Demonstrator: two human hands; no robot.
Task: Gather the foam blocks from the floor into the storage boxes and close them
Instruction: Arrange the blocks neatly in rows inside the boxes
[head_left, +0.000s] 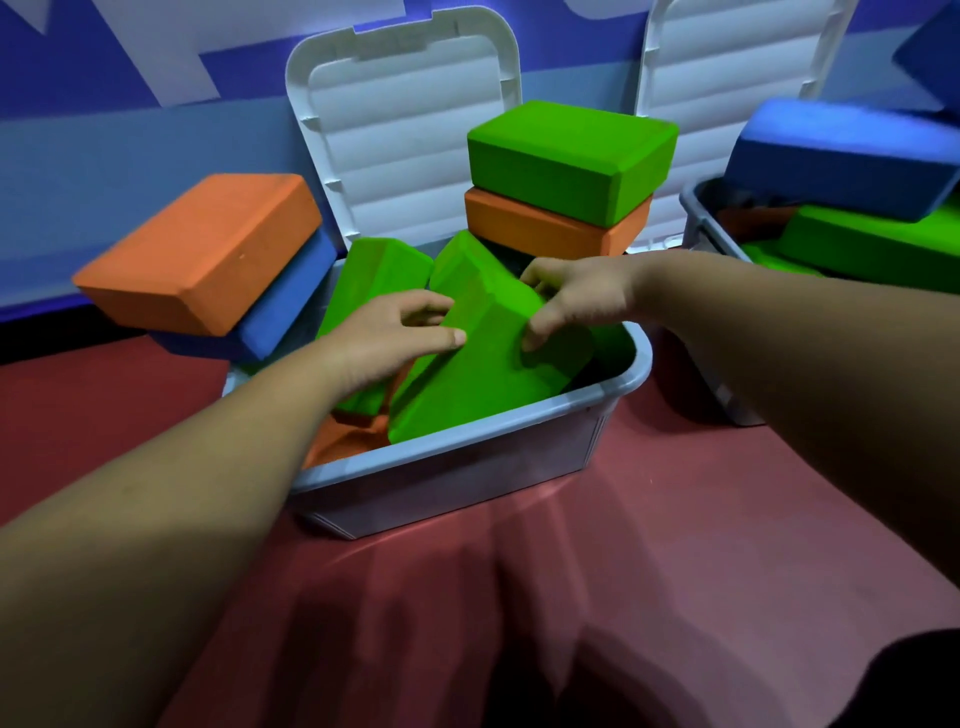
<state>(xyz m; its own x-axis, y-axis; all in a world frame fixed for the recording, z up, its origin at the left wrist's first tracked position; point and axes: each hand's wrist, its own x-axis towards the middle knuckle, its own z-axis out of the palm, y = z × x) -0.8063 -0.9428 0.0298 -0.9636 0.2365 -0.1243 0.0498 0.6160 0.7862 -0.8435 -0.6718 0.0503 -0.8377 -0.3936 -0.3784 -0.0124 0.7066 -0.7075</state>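
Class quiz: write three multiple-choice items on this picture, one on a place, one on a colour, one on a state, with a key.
1. What lies under the stacked green block? A blue block; B orange block; C floor.
2. The left hand and right hand grip a tilted block of what colour? A orange; B blue; C green.
3. The lid of the middle box is: A shut; B open; C missing.
Key: 1 B, orange shows beneath it; 2 C, the gripped foam is green; 3 B, it stands upright.
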